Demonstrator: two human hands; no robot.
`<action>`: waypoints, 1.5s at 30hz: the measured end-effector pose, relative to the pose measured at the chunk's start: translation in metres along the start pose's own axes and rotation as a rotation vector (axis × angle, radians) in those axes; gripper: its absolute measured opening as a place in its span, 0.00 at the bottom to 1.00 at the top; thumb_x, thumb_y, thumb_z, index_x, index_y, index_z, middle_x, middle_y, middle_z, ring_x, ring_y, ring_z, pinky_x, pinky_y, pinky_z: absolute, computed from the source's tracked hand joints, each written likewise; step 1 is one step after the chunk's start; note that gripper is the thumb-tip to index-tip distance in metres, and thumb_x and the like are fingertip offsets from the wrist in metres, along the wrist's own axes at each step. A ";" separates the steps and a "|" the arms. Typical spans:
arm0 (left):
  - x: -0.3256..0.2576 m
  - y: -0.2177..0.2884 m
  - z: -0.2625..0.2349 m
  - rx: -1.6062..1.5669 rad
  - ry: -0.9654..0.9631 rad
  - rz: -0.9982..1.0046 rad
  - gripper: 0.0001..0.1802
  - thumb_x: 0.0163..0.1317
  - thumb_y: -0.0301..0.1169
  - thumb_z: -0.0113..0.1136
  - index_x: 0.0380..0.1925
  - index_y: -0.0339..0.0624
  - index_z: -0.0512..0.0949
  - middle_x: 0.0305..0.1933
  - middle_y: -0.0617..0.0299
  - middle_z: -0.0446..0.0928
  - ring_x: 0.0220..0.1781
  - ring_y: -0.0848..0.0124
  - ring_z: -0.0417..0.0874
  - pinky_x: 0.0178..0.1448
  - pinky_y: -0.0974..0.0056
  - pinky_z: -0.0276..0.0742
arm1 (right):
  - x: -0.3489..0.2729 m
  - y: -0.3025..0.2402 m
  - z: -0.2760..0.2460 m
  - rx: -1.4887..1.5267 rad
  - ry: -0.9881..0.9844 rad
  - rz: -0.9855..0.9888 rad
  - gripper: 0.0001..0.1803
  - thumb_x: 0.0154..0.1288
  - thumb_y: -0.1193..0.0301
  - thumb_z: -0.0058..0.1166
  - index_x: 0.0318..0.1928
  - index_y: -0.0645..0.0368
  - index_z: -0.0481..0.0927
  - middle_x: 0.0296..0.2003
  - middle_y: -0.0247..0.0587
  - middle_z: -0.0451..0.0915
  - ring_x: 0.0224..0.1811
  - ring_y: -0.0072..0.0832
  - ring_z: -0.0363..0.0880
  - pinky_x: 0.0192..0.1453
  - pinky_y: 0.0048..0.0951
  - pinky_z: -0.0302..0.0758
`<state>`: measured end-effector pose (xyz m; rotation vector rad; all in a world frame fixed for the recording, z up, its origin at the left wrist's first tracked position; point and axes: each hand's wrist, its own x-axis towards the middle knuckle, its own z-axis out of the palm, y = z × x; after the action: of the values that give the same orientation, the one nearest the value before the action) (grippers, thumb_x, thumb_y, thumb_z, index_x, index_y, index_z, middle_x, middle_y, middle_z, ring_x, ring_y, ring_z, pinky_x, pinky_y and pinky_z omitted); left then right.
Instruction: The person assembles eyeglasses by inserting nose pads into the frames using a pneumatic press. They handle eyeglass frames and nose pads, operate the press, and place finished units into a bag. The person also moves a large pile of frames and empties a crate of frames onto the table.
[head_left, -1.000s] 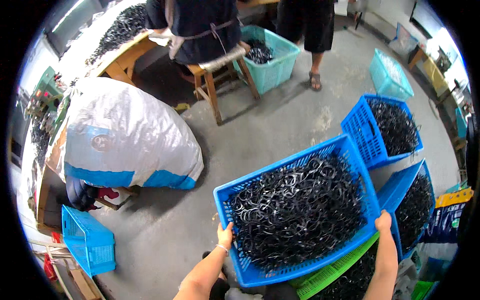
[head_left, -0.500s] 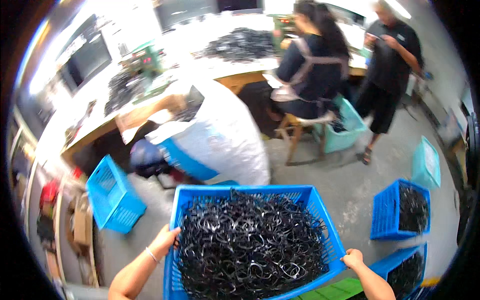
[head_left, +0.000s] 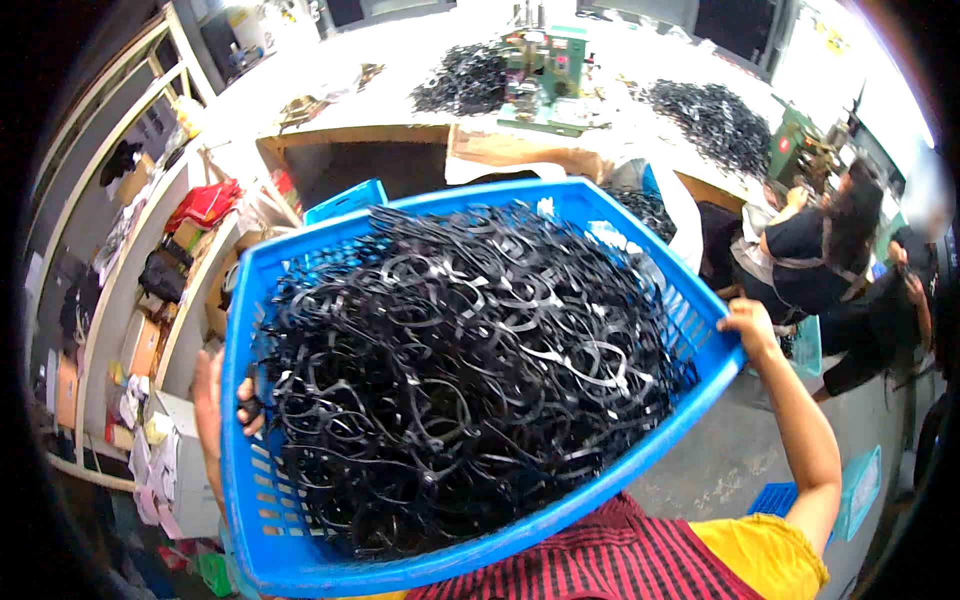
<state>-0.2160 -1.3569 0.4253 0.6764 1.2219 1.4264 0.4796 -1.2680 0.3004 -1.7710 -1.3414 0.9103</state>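
I hold a large blue plastic basket (head_left: pixel 640 455) up against my chest, tilted. It is heaped with black plastic eyeglass frames (head_left: pixel 450 360). My left hand (head_left: pixel 215 395) grips the basket's left rim, thumb inside among the frames. My right hand (head_left: pixel 748 325) grips the right rim near its far corner. My forearm runs down to a yellow sleeve at the lower right.
A long white workbench (head_left: pixel 400 70) ahead carries piles of black frames (head_left: pixel 715 120) and green machines (head_left: pixel 545 60). Shelves with boxes and cloth (head_left: pixel 150 260) stand at the left. A seated person in dark clothes (head_left: pixel 815 250) works at the right. Blue baskets (head_left: pixel 860 490) sit on the floor.
I have turned left and lifted the basket higher and closer to my body. The floor baskets and white sack have left view; the workbench now fills the background.
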 end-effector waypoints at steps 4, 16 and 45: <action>-0.007 0.031 -0.044 -0.045 0.146 0.156 0.30 0.74 0.58 0.38 0.59 0.46 0.67 0.23 0.68 0.68 0.13 0.82 0.67 0.11 0.75 0.61 | 0.119 -0.073 0.077 0.057 -0.082 -0.125 0.06 0.42 0.69 0.61 0.20 0.58 0.79 0.18 0.31 0.73 0.21 0.22 0.69 0.30 0.27 0.65; 0.092 0.064 -0.022 -0.035 0.731 0.238 0.23 0.76 0.51 0.38 0.58 0.49 0.69 0.24 0.67 0.70 0.15 0.80 0.69 0.12 0.74 0.63 | 0.423 -0.236 0.355 -0.326 -0.450 -0.430 0.13 0.45 0.57 0.61 0.25 0.51 0.87 0.25 0.39 0.83 0.29 0.31 0.80 0.37 0.31 0.76; 0.675 0.236 -0.004 0.040 1.023 0.203 0.18 0.75 0.49 0.44 0.48 0.49 0.73 0.19 0.70 0.70 0.12 0.83 0.67 0.10 0.77 0.61 | 0.953 -0.446 0.840 -0.017 -0.703 -0.295 0.10 0.42 0.62 0.63 0.24 0.52 0.87 0.23 0.41 0.83 0.29 0.34 0.81 0.35 0.34 0.77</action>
<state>-0.4735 -0.6934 0.4968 0.0397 1.9898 2.0133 -0.2524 -0.1452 0.1727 -1.2423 -1.9806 1.4170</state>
